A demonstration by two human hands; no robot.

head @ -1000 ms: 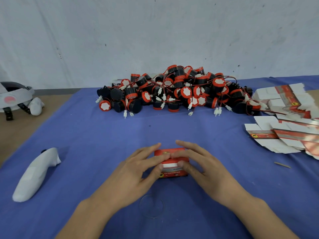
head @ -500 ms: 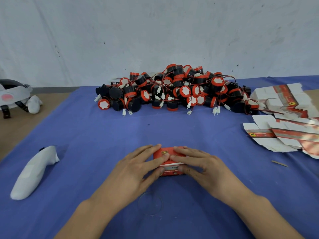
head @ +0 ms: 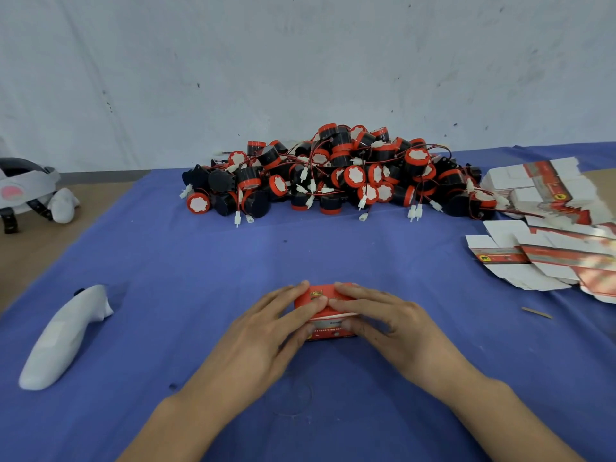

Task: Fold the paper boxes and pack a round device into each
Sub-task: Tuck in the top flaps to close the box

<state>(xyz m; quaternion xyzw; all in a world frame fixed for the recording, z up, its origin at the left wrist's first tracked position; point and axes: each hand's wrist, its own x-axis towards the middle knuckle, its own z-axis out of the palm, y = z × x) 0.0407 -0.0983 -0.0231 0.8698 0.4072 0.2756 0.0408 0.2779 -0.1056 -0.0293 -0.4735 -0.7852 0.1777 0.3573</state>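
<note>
1. The red paper box (head: pixel 320 291) stands on the bench (head: pixel 200 261), near the middle of its front part. It is the only folded box in view.
2. The left hand (head: pixel 263 331) and the right hand (head: pixel 396 321) both lie on it. Each grip is flat: straight fingers press on the lid and the thumbs touch the front face.
3. Compared with one second ago, the fingertips have come closer together over the lid, and the box has hardly shifted. I judge the lid is being pressed closed. A thin white edge under it suggests the closing is not finished. Whether a device is inside is hidden.
4. Counted:
   - Behind the box is one pile of round devices (head: pixel 333 175), too many to count, probably several dozen.
   - Right of the box lie overlapping flat box blanks (head: pixel 550 228), whose number I cannot tell, and one small stick (head: pixel 536 312).
   - Left of the box lies one white controller (head: pixel 63 338).
   - Further left and behind it is one headset (head: pixel 23 191).
</note>
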